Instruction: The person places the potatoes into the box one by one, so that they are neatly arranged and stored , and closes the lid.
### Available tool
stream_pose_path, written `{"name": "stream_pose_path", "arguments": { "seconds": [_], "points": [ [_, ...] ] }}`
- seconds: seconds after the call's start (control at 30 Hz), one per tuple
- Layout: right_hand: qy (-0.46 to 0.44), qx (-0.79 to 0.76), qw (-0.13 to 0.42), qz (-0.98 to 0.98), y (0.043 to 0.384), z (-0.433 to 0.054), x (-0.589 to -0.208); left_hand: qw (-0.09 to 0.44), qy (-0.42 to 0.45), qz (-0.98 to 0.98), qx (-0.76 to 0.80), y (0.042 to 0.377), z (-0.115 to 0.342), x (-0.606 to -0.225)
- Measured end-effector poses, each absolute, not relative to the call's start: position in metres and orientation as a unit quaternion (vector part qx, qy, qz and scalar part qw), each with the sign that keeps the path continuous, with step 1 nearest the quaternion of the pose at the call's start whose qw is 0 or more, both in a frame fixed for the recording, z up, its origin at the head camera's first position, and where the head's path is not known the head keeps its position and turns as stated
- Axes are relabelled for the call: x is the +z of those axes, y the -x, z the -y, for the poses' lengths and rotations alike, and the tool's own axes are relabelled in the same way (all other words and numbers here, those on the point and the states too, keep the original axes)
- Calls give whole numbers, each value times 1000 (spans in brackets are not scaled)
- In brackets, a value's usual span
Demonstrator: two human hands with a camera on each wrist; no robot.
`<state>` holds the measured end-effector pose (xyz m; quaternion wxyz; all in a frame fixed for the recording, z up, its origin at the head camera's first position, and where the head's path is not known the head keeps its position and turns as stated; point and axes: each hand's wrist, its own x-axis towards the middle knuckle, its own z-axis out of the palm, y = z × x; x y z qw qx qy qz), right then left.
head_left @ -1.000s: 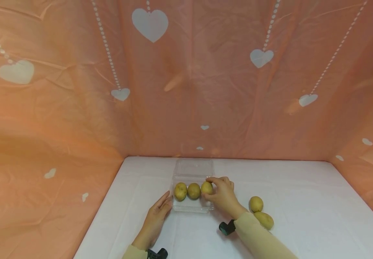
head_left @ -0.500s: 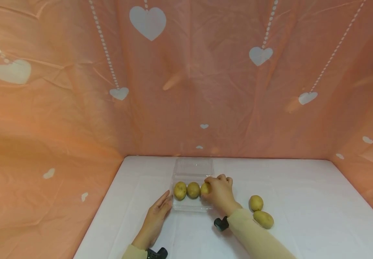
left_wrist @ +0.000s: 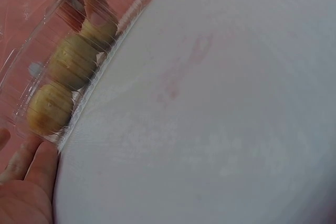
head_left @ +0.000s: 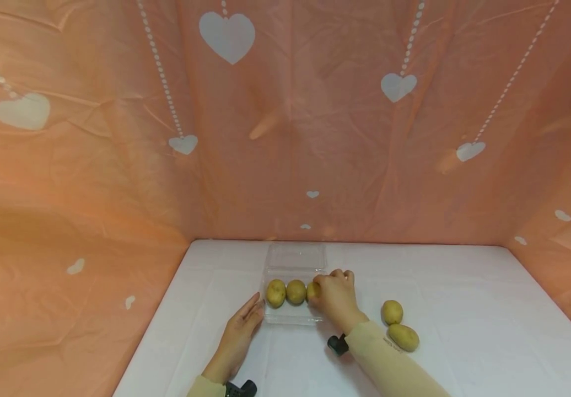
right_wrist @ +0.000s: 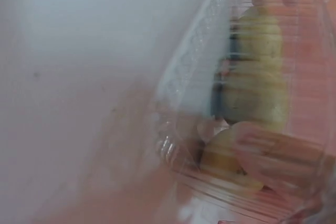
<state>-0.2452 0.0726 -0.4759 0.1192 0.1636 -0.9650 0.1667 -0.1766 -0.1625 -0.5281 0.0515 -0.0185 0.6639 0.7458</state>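
Observation:
A clear plastic clamshell box point(head_left: 290, 320) lies on the white table with its lid point(head_left: 296, 256) folded back. Three potatoes sit in a row inside it: a left one point(head_left: 276, 293), a middle one point(head_left: 296, 291) and a right one point(head_left: 311, 292). My right hand point(head_left: 337, 298) pinches the right potato, thumb and fingers around it, partly covering it in the head view. In the right wrist view, the fingers point(right_wrist: 273, 153) show on that potato point(right_wrist: 218, 153) through the clear wall. My left hand point(head_left: 238, 333) rests with extended fingers against the box's left side.
Two more potatoes lie on the table right of my right forearm: a round one point(head_left: 392, 312) and a longer one point(head_left: 403, 337), close together. An orange curtain point(head_left: 345, 165) with white hearts rises behind the table and along its sides.
My right hand has shifted slightly left with the right potato, now covering more of it. The left hand, box and other potatoes stay in place.

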Motion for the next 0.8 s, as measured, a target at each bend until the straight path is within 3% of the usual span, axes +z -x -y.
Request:
{"name": "stream_pose_path", "arguments": {
  "seconds": [0.23, 0.47, 0.8],
  "points": [
    [-175, 196, 129, 956, 245, -78, -476, 51, 20, -666, 744, 177, 162, -526],
    [-194, 342, 64, 917, 236, -108, -464, 57, 24, -668, 742, 176, 160, -526],
    [-169, 354, 45, 919, 228, -171, -462, 52, 19, -661, 748, 178, 163, -530]
  ]
}}
